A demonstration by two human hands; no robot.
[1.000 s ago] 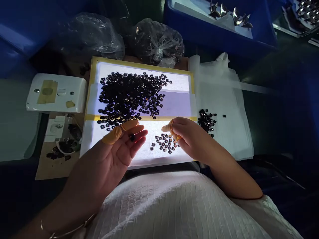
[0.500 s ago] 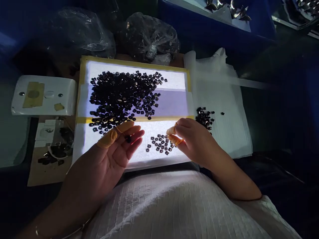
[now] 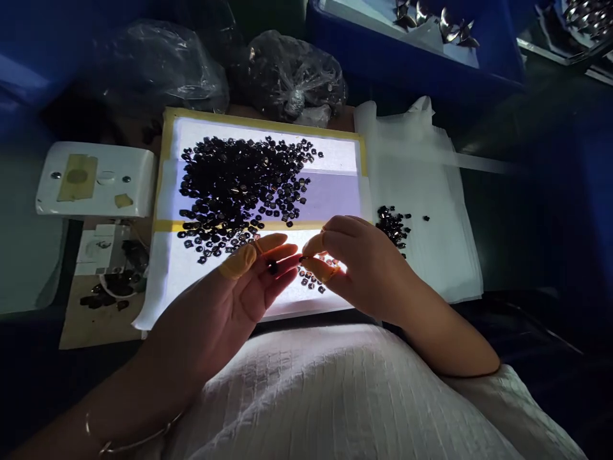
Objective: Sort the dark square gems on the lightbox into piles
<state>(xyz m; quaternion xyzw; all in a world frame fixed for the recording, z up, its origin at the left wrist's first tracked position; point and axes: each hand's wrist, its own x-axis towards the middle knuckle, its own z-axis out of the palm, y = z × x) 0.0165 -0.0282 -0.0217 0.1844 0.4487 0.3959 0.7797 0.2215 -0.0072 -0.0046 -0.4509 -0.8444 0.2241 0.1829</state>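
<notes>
My left hand (image 3: 249, 281) is palm up with fingers loosely curved, and a small black part (image 3: 272, 267) rests against the fingers. Yellow finger cots cover its thumb and forefinger. My right hand (image 3: 354, 262), also in yellow finger cots, pinches another small dark part (image 3: 302, 259) between thumb and forefinger, close to the left fingertips. Below the right hand, a small group of square parts (image 3: 311, 280) with light centres lies on the lit panel (image 3: 335, 198), partly hidden by that hand. A large heap of black parts (image 3: 230, 172) covers the panel's upper left.
White sheets (image 3: 431, 191) on the right carry a smaller pile of dark parts (image 3: 393, 227). A white switch plate (image 3: 100, 182) stands left of the panel. Behind it lie clear plastic bags (image 3: 297, 70). A blue bin (image 3: 407, 57) holding shiny metal pieces is at the back right.
My right hand has moved left from the small group, now with a dark part in its pinch. My left hand has shifted right, so the two hands nearly meet.
</notes>
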